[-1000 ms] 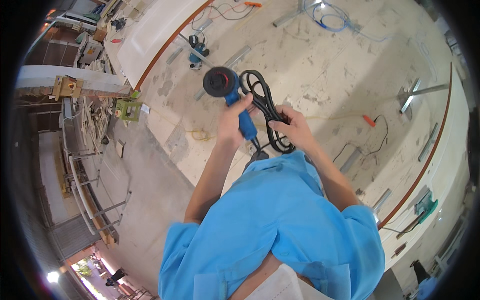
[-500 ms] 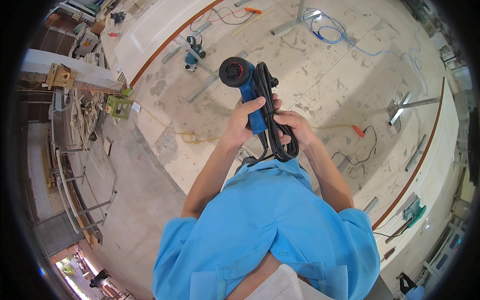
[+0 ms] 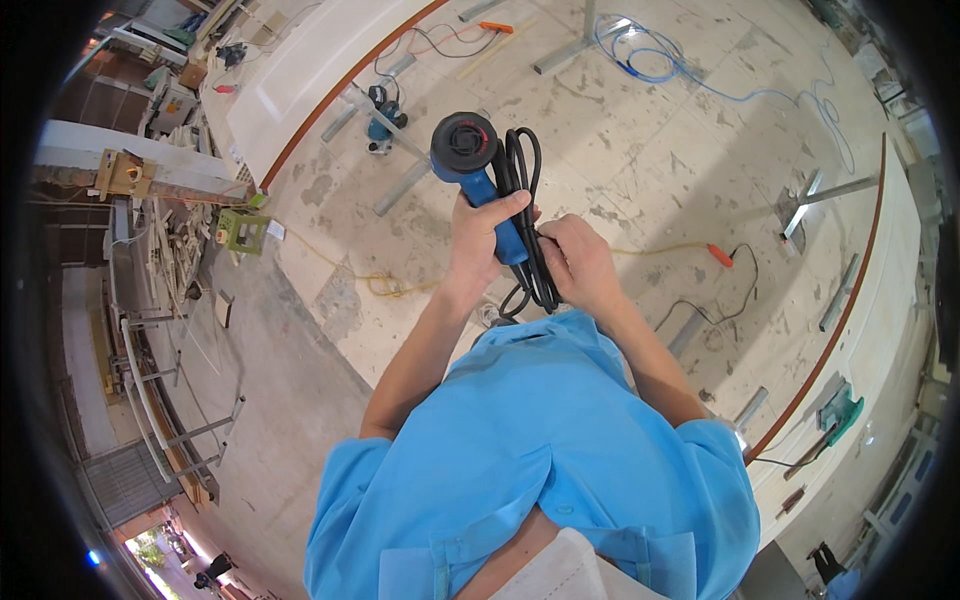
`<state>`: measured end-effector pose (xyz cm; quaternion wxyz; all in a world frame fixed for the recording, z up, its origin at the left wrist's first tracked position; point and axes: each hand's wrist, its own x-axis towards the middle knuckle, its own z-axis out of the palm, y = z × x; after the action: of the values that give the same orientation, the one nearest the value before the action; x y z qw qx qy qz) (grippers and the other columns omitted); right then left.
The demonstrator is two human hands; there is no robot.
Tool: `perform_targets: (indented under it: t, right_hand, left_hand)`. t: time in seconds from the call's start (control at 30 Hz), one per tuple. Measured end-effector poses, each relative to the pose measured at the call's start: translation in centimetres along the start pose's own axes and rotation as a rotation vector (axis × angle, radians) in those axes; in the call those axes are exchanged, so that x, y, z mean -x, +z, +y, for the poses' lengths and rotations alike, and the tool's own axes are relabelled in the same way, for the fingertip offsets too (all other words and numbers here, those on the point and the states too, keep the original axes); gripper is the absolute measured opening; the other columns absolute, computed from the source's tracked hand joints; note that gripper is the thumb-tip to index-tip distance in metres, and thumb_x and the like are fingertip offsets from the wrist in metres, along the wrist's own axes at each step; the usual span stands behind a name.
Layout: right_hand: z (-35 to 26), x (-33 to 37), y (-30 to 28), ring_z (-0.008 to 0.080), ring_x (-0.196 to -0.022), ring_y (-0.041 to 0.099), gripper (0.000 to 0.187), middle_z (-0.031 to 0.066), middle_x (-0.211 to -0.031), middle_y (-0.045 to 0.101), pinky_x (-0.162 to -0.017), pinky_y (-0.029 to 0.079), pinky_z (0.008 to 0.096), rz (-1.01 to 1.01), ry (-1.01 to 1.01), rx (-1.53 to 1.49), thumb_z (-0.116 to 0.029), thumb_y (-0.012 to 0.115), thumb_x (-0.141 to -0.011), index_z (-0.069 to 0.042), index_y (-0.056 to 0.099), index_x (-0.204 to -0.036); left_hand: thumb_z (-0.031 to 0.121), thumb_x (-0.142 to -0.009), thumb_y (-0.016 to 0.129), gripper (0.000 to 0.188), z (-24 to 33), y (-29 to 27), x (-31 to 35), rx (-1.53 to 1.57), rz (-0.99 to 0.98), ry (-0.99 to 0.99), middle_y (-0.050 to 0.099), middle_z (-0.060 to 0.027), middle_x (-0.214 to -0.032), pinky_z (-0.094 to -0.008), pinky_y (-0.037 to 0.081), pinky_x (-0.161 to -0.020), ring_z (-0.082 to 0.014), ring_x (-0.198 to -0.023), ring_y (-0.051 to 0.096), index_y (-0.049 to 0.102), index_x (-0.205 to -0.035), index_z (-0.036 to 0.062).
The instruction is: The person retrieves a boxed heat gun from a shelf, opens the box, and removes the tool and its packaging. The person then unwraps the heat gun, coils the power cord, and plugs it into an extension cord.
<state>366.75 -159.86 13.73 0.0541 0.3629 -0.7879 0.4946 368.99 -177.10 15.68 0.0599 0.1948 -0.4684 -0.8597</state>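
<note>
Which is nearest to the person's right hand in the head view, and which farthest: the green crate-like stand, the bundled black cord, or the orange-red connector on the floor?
From the right hand:
1. Bundled black cord: immediately left, at the fingers.
2. Orange-red connector: on the floor, to the right.
3. Green crate-like stand: far off, to the left.

A corded handheld power tool [image 3: 510,243] sits just above the frame's centre, its round black head, marked with red, toward the upper left and its slim blue body slanting down rightward. Its black power cord [image 3: 537,272] is folded into long, narrow loops, bundled close along the body's right side.
</note>
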Motion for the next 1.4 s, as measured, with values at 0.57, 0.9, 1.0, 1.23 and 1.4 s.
perform_targets:
  t: [0.57,0.9,1.0,1.23,1.4]
  right_hand:
    - [1.0,-0.6,1.6,0.0377,-0.063,0.062,0.018,0.0152,-0.071,0.059,-0.055,0.048,0.0458,-0.006,0.036,0.022,-0.016,0.062,-0.096,-0.005,0.057,-0.082]
    - [0.6,0.1,1.7,0.0403,-0.058,0.059,0.028,0.0189,-0.064,0.058,-0.053,0.044,0.0463,-0.041,0.276,-0.225,-0.018,0.06,-0.098,-0.001,0.057,-0.077]
    - [1.2,-0.8,1.7,0.0369,-0.055,0.057,0.031,0.0205,-0.063,0.056,-0.052,0.043,0.0444,0.035,0.34,-0.142,-0.019,0.059,-0.099,0.001,0.056,-0.076]
    - [0.0,1.7,1.8,0.0264,-0.049,0.048,0.034,0.0199,-0.06,0.052,-0.051,0.04,0.041,-0.168,0.493,-0.329,-0.021,0.057,-0.101,0.002,0.055,-0.075]
    - [2.2,-0.3,2.7,0.0219,-0.05,0.048,0.034,0.0158,-0.058,0.052,-0.05,0.038,0.0399,0.135,0.436,-0.3,-0.022,0.057,-0.101,0.002,0.056,-0.076]
  left_hand:
    - [0.002,-0.083,0.076,0.03,-0.7,-0.7,1.2,-0.193,0.109,0.012,0.069,-0.009,-0.087,-0.0333,0.056,-0.067,-0.0173,-0.073,0.068,0.06,-0.108,0.0015]
    - [0.006,-0.083,0.077,0.027,-0.4,-1.0,1.0,-0.283,0.123,-0.04,0.067,-0.0074,-0.084,-0.0316,0.054,-0.064,-0.0174,-0.07,0.067,0.063,-0.105,0.0009]
    - [0.005,-0.083,0.077,0.027,-0.8,-0.8,1.3,-0.162,0.073,-0.076,0.067,-0.0062,-0.087,-0.0314,0.055,-0.066,-0.0161,-0.074,0.067,0.062,-0.106,0.0015]
    - [0.004,-0.082,0.077,0.026,-0.7,-0.7,0.5,-0.207,0.118,0.003,0.067,-0.0047,-0.087,-0.0314,0.054,-0.065,-0.0152,-0.073,0.066,0.063,-0.104,0.0034]
    - [0.006,-0.087,0.074,0.022,-0.9,-0.5,0.8,-0.108,0.061,-0.16,0.066,-0.0038,-0.087,-0.032,0.055,-0.065,-0.0154,-0.075,0.067,0.063,-0.105,0.0027]
